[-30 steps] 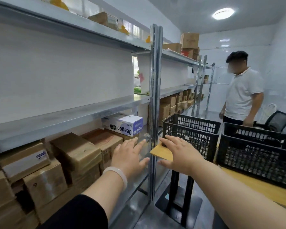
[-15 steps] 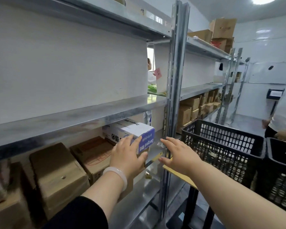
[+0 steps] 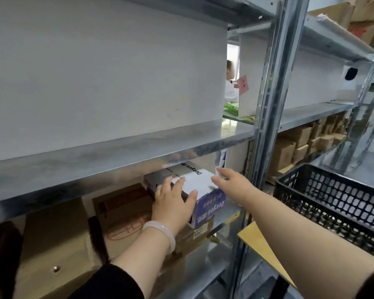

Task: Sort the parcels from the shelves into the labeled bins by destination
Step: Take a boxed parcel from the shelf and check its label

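White-and-blue Deeyeo box (image 3: 200, 184) not off shelf (image 3: 205, 264) yet: left hand (image 3: 171, 205) fingers clamped on it, right hand (image 3: 231, 182) grip unclear. Brown cartons (image 3: 125, 210) unsorted; early stage.

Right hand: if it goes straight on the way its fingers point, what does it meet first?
The white and blue box: the right hand points up-left at its right top edge, fingertips at or just short of it; contact is unclear. The left hand grips the box's near-left corner.
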`<control>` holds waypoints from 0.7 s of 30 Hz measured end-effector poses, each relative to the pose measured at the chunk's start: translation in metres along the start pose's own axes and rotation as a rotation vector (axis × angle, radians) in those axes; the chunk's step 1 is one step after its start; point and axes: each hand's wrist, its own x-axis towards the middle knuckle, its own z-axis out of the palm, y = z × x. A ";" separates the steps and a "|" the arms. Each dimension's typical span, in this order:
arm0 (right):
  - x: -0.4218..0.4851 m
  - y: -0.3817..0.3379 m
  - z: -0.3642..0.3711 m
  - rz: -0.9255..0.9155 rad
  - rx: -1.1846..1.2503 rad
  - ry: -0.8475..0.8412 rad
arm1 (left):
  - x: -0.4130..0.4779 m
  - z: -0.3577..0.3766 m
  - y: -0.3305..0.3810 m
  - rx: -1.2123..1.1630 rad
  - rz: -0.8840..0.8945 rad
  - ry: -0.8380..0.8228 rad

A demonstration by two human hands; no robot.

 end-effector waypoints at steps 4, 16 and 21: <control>0.024 0.000 0.003 -0.058 -0.023 -0.130 | 0.007 0.005 0.009 -0.189 -0.199 -0.011; 0.007 0.038 -0.016 -0.165 0.278 -0.145 | -0.018 0.033 0.057 -0.422 -0.351 0.143; -0.037 0.065 -0.027 -0.162 0.514 -0.134 | -0.061 0.053 0.082 -0.486 -0.291 0.280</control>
